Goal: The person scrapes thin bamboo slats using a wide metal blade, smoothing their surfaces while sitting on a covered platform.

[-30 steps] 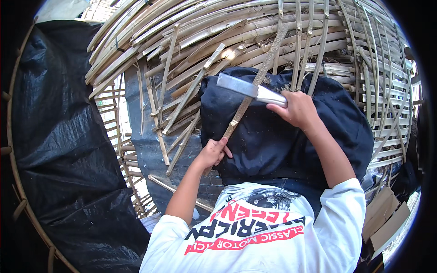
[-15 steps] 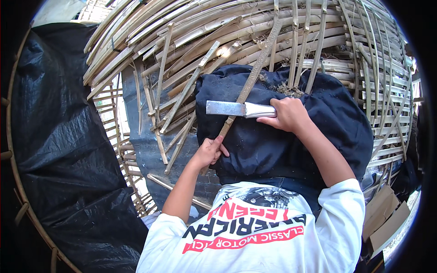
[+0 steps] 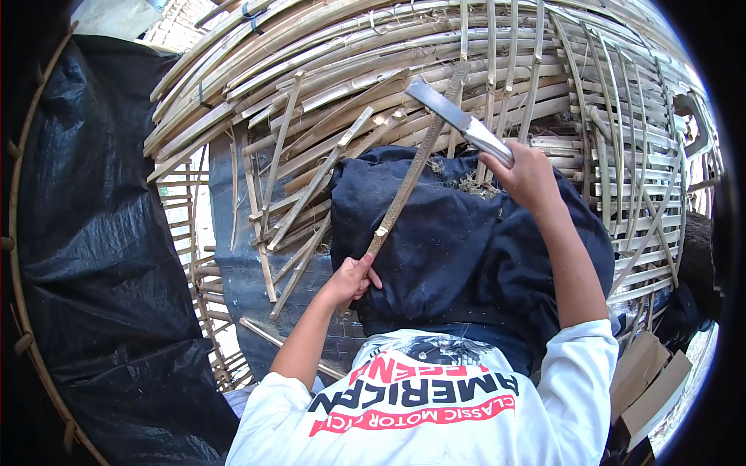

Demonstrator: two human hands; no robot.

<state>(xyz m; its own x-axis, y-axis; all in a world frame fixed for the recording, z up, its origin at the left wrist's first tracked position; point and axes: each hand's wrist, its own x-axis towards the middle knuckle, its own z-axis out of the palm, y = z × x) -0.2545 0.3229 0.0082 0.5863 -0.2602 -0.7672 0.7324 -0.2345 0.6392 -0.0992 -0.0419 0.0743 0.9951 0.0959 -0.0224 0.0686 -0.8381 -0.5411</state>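
My left hand (image 3: 350, 281) is closed round the lower end of a long brown bamboo strip (image 3: 410, 177), which slants up and away over the dark cloth (image 3: 466, 256) on my lap. A pale notch shows on the strip just above those fingers. In my right hand (image 3: 531, 177) is a knife with a broad, square-ended blade (image 3: 439, 103) and a whitish handle. Its blade crosses the upper part of the strip, pointing up and left; whether it touches the strip I cannot tell. Fibrous shavings (image 3: 478, 186) lie on the cloth's far edge.
Split bamboo strips (image 3: 334, 97) are heaped ahead, with several loose lengths (image 3: 318, 179) to the left. A bamboo lattice (image 3: 641, 194) curves round the right side. Black plastic sheeting (image 3: 109, 233) hangs at the left, and a cardboard box (image 3: 649, 380) stands at lower right.
My right hand has carried the knife up and away along the strip, tilting its blade from level to pointing up-left. My left hand keeps its grip on the strip.
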